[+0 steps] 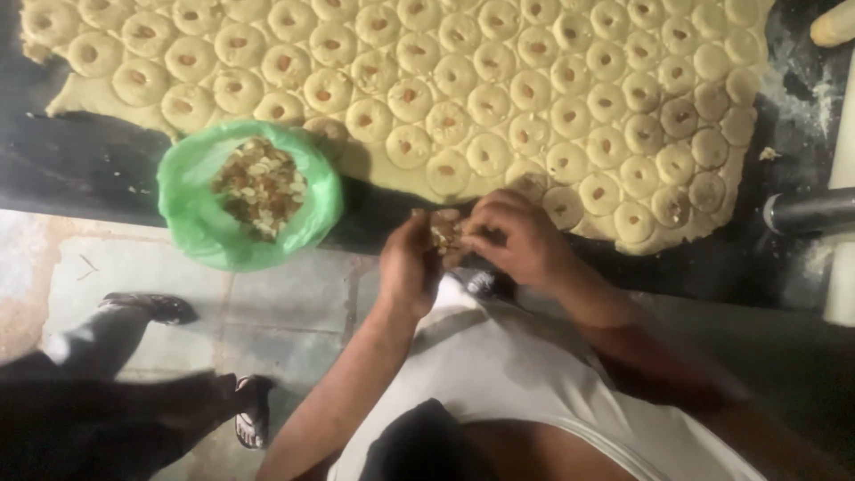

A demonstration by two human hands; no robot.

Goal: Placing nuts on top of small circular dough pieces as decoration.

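A wide sheet of pale dough point(499, 89) covers the dark worktop, stamped into many round pieces, each with a nut bit pressed in its centre. My left hand point(411, 265) is cupped at the worktop's near edge and holds a small heap of chopped nuts point(443, 233). My right hand point(517, 236) sits right beside it, fingertips pinching into that heap. Both hands hover just below the dough sheet's near edge. A green plastic bag point(198, 223) full of chopped nuts point(260, 185) rests to the left of my hands.
Another person's legs in dark trousers and sandals point(160, 307) stand on the concrete floor at the lower left. A metal tube point(806, 212) juts in at the right edge. A rolling pin end point(835, 25) shows at the top right. Flour dusts the dark worktop point(793, 98).
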